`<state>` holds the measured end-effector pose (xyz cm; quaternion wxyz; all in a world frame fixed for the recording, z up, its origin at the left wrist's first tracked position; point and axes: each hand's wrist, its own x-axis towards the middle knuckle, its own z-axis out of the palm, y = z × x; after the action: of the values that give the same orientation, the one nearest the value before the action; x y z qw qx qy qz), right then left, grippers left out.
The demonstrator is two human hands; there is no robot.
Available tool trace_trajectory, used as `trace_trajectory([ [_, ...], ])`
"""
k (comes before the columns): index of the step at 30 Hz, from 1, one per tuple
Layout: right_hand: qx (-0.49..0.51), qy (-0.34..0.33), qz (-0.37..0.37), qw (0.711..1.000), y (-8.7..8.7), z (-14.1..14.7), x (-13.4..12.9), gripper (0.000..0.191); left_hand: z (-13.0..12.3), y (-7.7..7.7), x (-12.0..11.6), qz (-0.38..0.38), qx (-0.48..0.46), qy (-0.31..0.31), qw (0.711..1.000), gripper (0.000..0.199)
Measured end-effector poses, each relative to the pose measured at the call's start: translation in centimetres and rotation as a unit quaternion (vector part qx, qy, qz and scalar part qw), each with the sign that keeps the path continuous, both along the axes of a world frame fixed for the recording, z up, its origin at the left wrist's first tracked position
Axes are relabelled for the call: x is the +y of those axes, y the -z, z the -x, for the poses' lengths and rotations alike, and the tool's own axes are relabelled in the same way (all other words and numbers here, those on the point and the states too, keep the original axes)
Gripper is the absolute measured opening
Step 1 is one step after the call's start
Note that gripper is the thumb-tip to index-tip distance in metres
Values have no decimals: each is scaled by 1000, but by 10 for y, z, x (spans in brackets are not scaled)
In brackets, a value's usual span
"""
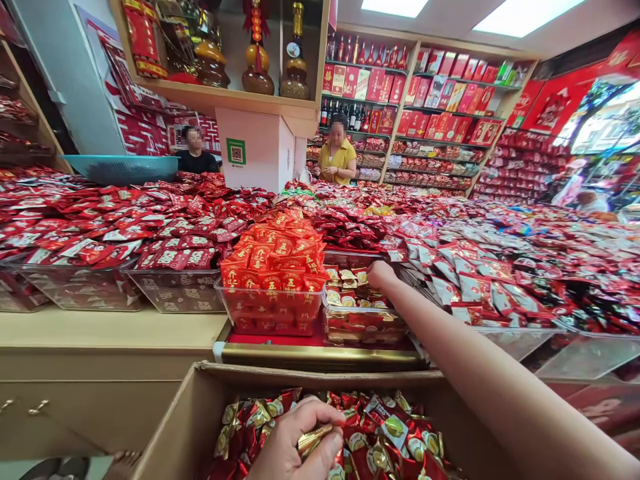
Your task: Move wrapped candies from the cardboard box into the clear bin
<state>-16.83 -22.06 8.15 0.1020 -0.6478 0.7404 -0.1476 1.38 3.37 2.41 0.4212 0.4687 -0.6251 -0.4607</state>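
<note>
My left hand (303, 437) is closed around a gold-wrapped candy packet (315, 438), low over an open cardboard box (173, 408). Inside that box lie many red and gold candy packets (393, 430), some printed with a yellow fruit. My right hand (383, 275) reaches forward to the back right of a clear plastic bin (367, 327). Its fingers look curled, and whatever they hold is hidden. Rows of gold and red candy packets (347, 277) fill this bin. Left of it stands another clear bin heaped with orange-red packets (275, 257).
Bins of red packets (180, 250) line the counter to the left, and white and red packets (473, 280) spread to the right. A blue basket (123, 170) rests behind. Two people (337, 153) are beyond the display. Bottle shelves (295, 93) overhang the back left.
</note>
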Motion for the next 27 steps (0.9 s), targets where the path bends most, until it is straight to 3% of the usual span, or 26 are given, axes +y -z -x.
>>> trace_trajectory([
  [2,6,1,-10,1000,-2,0,1,20,1,1,-1,-76,81,-7,994,21],
  [5,7,-4,19,1000,-14,-2,9,16,-1,-4,-4,-189,201,-5,961,29],
  [9,-6,-55,121,991,-38,-11,50,24,-7,-16,-10,-258,303,-51,916,38],
  [11,-43,-155,157,974,-44,-18,88,25,-9,-22,-13,-246,353,-49,901,42],
  [12,-83,-240,163,953,-43,-22,110,23,-9,-24,-14,-241,371,-46,896,43],
  [14,-149,-380,101,907,-33,-30,154,20,-7,-26,-15,-239,395,-43,886,45],
  [16,-190,-446,41,874,-15,-37,189,20,-4,-26,-15,-241,416,-37,876,47],
  [19,-244,-437,17,866,12,-42,211,15,1,-21,-11,-251,423,-11,871,49],
  [21,-316,-391,-3,865,25,-41,210,12,3,-15,-9,-240,374,0,896,44],
  [24,-456,-301,-49,836,34,-31,199,17,4,-6,-10,-196,254,19,947,40],
  [27,-513,-264,-77,813,35,-17,194,21,4,-2,-12,-185,177,54,965,20],
])
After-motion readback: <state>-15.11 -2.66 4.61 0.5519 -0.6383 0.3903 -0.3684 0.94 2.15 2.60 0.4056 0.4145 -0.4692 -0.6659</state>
